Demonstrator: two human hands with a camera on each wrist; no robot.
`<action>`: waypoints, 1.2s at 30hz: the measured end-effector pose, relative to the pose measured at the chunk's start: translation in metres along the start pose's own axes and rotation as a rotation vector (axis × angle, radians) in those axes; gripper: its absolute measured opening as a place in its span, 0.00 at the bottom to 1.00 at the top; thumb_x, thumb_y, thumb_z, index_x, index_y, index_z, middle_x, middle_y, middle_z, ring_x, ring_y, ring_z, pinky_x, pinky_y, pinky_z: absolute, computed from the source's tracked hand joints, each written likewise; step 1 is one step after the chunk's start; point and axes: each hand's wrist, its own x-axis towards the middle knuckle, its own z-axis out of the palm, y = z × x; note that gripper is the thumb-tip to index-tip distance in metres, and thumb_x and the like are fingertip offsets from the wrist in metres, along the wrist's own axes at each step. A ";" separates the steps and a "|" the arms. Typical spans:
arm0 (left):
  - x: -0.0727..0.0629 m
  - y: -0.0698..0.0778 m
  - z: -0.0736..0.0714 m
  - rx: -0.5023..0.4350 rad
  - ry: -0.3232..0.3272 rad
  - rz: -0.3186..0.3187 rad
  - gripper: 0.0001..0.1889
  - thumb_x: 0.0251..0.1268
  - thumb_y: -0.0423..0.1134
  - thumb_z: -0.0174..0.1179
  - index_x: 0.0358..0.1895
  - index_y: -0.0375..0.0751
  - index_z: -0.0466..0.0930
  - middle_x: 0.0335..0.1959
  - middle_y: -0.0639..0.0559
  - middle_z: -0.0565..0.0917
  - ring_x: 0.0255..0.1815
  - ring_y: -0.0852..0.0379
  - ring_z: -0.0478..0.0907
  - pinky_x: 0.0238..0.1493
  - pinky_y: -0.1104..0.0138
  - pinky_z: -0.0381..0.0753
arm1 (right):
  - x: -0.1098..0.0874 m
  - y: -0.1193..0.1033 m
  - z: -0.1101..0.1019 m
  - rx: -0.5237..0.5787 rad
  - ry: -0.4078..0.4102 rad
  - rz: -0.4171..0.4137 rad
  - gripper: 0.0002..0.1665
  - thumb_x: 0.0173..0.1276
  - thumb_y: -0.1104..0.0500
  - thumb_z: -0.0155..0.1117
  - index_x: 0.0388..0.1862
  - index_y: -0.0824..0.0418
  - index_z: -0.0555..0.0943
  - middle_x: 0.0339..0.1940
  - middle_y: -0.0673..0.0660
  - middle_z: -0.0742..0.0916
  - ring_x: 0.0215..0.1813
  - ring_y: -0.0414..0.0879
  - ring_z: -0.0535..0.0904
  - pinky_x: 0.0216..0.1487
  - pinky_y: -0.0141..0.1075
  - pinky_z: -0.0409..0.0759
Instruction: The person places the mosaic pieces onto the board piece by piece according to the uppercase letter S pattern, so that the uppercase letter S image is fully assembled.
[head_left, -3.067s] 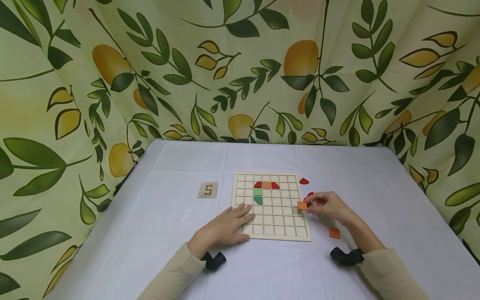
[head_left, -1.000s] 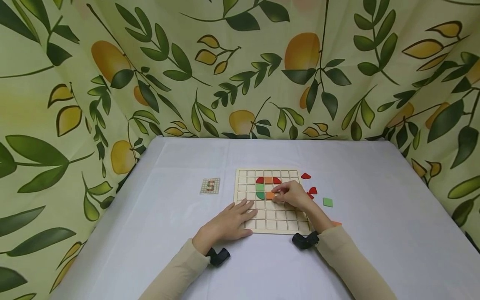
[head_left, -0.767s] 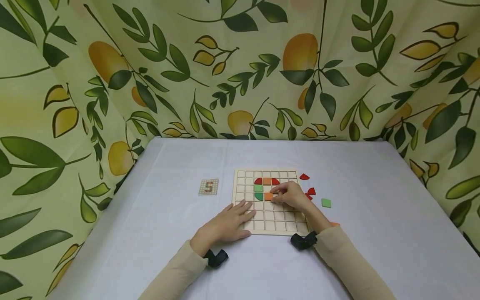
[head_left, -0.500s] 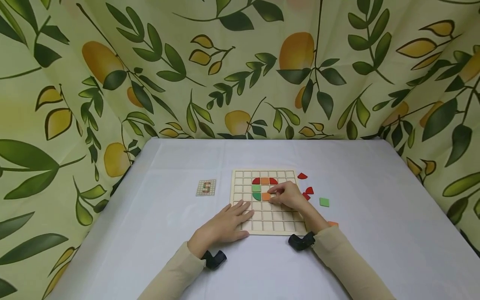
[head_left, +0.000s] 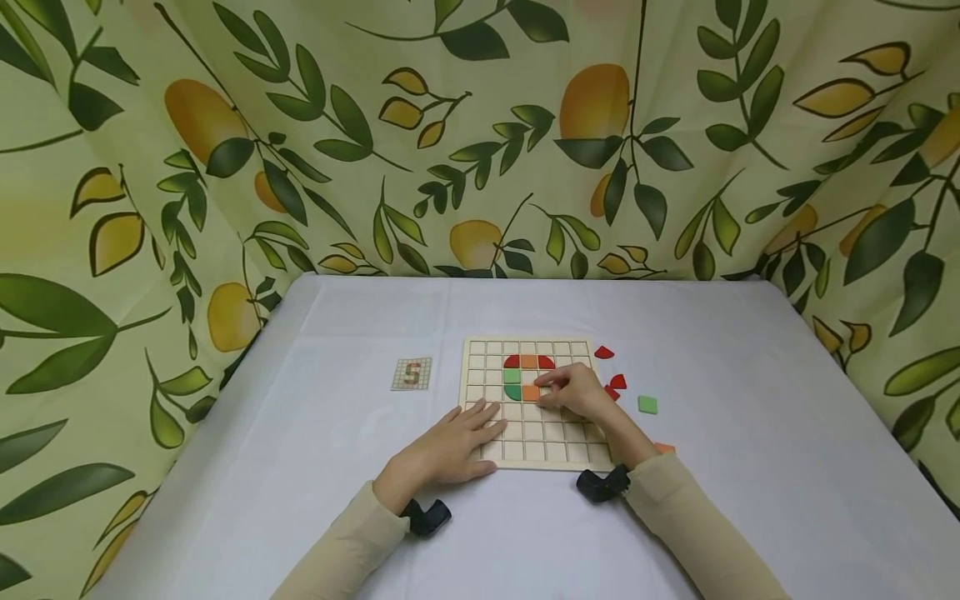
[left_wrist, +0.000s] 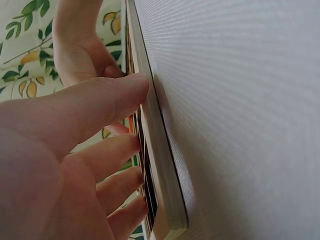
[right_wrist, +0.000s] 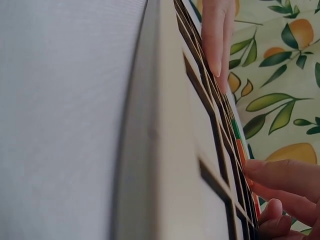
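A wooden grid board (head_left: 525, 455) lies on the white-covered table. On it, two red quarter-circle tiles (head_left: 512, 362) flank an orange square, with a green square tile (head_left: 512, 377) and a green quarter-circle tile (head_left: 512, 392) below the left one. Right of that green quarter-circle, an orange square tile (head_left: 531, 392) sits at its cell. My right hand (head_left: 574, 390) keeps thumb and fingertips at this tile's right edge; the right wrist view shows the thumb (right_wrist: 257, 166) against the orange. My left hand (head_left: 450, 447) rests with spread fingers on the board's lower left, thumb at its front edge.
Loose tiles lie right of the board: several red ones (head_left: 603, 353), a green square (head_left: 647, 405), and an orange one (head_left: 664, 448) partly hidden by the right forearm. A small pattern card (head_left: 412, 374) showing an S lies left of the board. A leaf-patterned curtain (head_left: 480, 167) hangs behind.
My right hand has carried the orange square tile left from the board's right edge to the cell beside the green quarter-circle. Over the last second it stays there. My left hand keeps its place.
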 end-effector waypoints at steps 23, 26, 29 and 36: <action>-0.002 0.004 -0.002 0.011 0.014 0.008 0.33 0.69 0.53 0.55 0.74 0.50 0.60 0.79 0.50 0.55 0.82 0.48 0.48 0.80 0.50 0.51 | -0.023 0.015 -0.029 -0.017 -0.023 -0.071 0.17 0.56 0.60 0.72 0.44 0.66 0.86 0.22 0.50 0.76 0.30 0.43 0.69 0.27 0.28 0.66; -0.002 0.003 -0.001 0.010 0.013 0.007 0.33 0.69 0.52 0.55 0.74 0.50 0.60 0.79 0.49 0.55 0.82 0.48 0.48 0.80 0.50 0.51 | -0.025 0.018 -0.033 -0.022 -0.028 -0.084 0.17 0.57 0.60 0.72 0.44 0.67 0.86 0.22 0.49 0.76 0.29 0.42 0.69 0.27 0.28 0.67; -0.003 0.002 -0.001 0.010 0.016 0.014 0.33 0.68 0.52 0.55 0.74 0.49 0.60 0.79 0.49 0.55 0.81 0.47 0.48 0.80 0.49 0.52 | -0.027 0.021 -0.038 -0.026 -0.024 -0.060 0.18 0.57 0.60 0.72 0.45 0.67 0.85 0.22 0.49 0.76 0.30 0.42 0.68 0.28 0.28 0.66; -0.002 0.002 0.000 0.005 0.024 0.022 0.33 0.69 0.51 0.55 0.74 0.49 0.60 0.79 0.48 0.55 0.81 0.47 0.48 0.80 0.48 0.52 | -0.028 0.029 -0.056 -0.042 -0.003 -0.039 0.19 0.57 0.60 0.72 0.46 0.67 0.85 0.23 0.48 0.75 0.30 0.41 0.68 0.26 0.28 0.66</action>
